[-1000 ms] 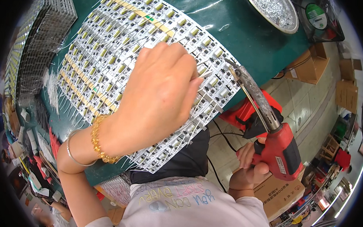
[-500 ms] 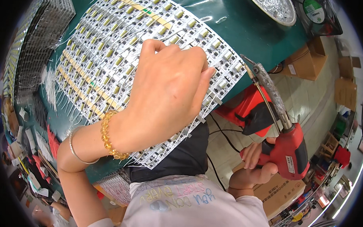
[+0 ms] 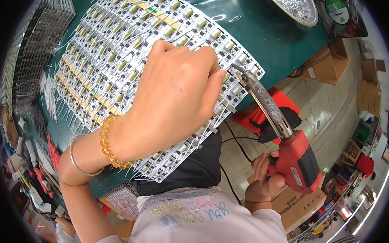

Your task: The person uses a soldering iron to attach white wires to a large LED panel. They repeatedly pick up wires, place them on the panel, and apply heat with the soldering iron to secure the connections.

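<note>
A large white circuit board panel (image 3: 116, 37), with rows of small yellow-green cylindrical parts and thin wires, lies at the table's near edge. Above its right half is my left hand (image 3: 178, 86), fingers curled closed, with a bead bracelet on the wrist; whatever the fingertips pinch is hidden under the hand. My right hand (image 3: 267, 173) grips the handle of a red and black soldering gun (image 3: 302, 164). The gun's long barrel slants up and left, its tip over the panel's right corner, close to my left fingers. Whether the tip touches the panel, I cannot tell.
Tall stacks of similar panels (image 3: 45, 43) stand at the left on the green table (image 3: 265, 47). Cut white wires (image 3: 48, 95) and red wires (image 3: 54, 151) lie nearby. A bowl of solder scraps (image 3: 311, 18) sits far right. Cardboard boxes (image 3: 327, 62) and black cables are on the floor.
The soldering gun has swung left, and its tip has come from beyond the panel's right edge to over the panel. My left hand and the panel have shifted slightly left.
</note>
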The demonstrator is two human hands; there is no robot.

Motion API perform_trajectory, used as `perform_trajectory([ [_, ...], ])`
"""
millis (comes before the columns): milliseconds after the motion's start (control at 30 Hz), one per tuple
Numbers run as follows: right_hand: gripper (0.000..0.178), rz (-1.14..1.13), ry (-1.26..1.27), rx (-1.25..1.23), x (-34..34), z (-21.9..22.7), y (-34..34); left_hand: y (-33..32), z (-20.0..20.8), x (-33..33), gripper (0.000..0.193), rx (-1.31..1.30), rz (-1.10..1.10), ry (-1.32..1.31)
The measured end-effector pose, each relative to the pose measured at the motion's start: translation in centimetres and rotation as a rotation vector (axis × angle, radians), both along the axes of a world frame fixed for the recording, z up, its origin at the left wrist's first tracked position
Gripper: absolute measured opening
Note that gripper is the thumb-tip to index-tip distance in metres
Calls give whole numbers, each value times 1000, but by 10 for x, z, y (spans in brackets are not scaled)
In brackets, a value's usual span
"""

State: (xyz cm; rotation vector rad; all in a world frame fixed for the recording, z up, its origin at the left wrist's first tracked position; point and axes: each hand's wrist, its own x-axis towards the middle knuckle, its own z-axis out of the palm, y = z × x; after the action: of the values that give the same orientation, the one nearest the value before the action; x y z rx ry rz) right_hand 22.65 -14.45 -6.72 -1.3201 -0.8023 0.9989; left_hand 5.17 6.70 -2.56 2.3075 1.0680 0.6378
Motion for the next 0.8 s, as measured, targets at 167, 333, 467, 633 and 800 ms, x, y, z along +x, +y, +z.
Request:
perform_trajectory([
  [167,71,30,35,44,3,-3,1,1,1,0,15,-14,-4,29],
  [333,70,45,0,18,2,-1,3,1,0,-1,15,-20,-3,34],
  [467,73,-1,-14,48,-3,3,4,2,0,-1,15,-7,-5,26],
  [633,79,-9,-41,34,-2,3,3,2,0,0,15,5,-8,18],
  [800,79,-21,-78,-18,-5,7,8,2,-1,-1,15,5,-8,1],
])
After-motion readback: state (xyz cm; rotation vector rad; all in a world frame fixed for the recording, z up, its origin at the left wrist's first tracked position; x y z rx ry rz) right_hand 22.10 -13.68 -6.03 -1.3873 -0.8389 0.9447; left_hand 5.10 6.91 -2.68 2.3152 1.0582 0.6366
